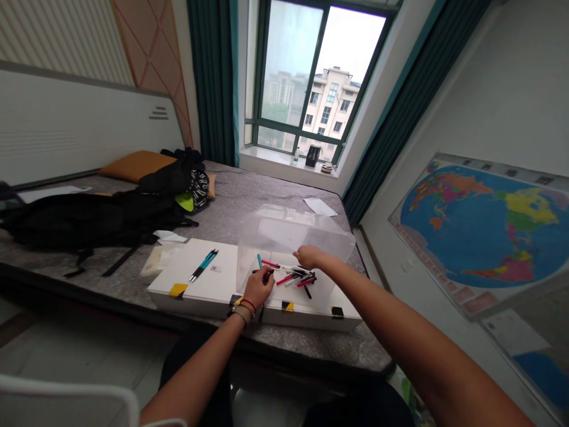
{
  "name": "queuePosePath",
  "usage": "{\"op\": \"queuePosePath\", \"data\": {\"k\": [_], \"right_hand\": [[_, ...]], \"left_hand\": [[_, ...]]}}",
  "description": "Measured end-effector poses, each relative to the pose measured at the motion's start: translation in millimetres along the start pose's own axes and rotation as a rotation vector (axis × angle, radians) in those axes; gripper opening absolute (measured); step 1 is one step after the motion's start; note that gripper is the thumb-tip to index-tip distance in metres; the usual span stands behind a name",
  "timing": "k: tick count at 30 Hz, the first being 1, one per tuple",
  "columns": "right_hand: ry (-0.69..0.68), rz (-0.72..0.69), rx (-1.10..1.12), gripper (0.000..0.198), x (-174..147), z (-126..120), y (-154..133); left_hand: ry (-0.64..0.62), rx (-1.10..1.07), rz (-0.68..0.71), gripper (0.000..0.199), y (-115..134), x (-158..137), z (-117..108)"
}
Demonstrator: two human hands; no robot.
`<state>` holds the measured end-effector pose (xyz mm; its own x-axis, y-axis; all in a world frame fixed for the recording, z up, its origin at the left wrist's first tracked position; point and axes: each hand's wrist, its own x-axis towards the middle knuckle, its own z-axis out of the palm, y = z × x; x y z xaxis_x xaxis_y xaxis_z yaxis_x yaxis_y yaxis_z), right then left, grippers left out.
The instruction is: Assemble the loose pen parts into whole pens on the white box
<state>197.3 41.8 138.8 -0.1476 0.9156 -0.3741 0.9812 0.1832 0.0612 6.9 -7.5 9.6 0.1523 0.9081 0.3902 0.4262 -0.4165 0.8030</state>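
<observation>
My left hand (259,288) is closed at the near left side of a clear plastic bin (284,232), with dark pen parts showing at its fingers. A teal pen end (259,260) sticks up just beyond these fingers. Inside the bin, my right hand (308,257) hangs over a loose pile of pens with its fingers curled together; what they hold, if anything, is too small to make out. Red, black and whitish pens (299,277) make up that pile. Two teal-and-black pens (204,265) lie side by side on the white box (224,254), left of the bin.
The white box, with yellow and black tape (178,290) on its edge, rests on a grey mattress (267,187). A tissue pack (153,261) adjoins its left end. Further left lies a black backpack (89,219). Behind the bin is a white paper (320,207).
</observation>
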Motion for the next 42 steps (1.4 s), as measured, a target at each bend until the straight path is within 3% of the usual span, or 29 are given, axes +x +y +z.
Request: {"op": "queuePosePath", "data": {"k": [2, 6, 10, 16, 31, 37, 39, 42], "right_hand": [[0.014, -0.053, -0.018, 0.028, -1.4, 0.8, -1.3], [0.053, -0.106, -0.071, 0.028, 5.7, 13.5, -2.1], [0.141, -0.072, -0.037, 0.022, 17.5, 31.6, -5.0], [0.137, -0.019, -0.038, 0.023, 27.4, 46.4, -10.3], [0.097, -0.058, -0.073, 0.026, 34.9, 47.7, -20.2], [0.162, -0.033, -0.032, 0.023, 22.4, 39.7, -16.6], [0.263, -0.021, 0.085, 0.021, 16.6, 39.7, -15.1], [0.426, 0.007, 0.622, 0.019, 7.9, 49.1, -21.5]], "left_hand": [[0.008, 0.015, 0.011, 0.016, -0.2, -0.2, 0.1], [0.020, 0.036, 0.022, 0.015, 0.2, -0.5, 0.5], [0.018, 0.043, 0.030, 0.015, 1.5, -0.8, 0.5], [-0.003, 0.056, 0.034, 0.014, 0.0, -1.3, 1.0], [-0.011, 0.070, 0.024, 0.013, 1.8, -2.0, -0.3], [-0.007, 0.051, 0.033, 0.012, 2.4, -1.7, -0.9], [0.002, 0.037, 0.025, 0.014, 2.3, -1.5, -0.6], [0.001, 0.009, 0.014, 0.016, 1.9, -1.1, -0.3]]}}
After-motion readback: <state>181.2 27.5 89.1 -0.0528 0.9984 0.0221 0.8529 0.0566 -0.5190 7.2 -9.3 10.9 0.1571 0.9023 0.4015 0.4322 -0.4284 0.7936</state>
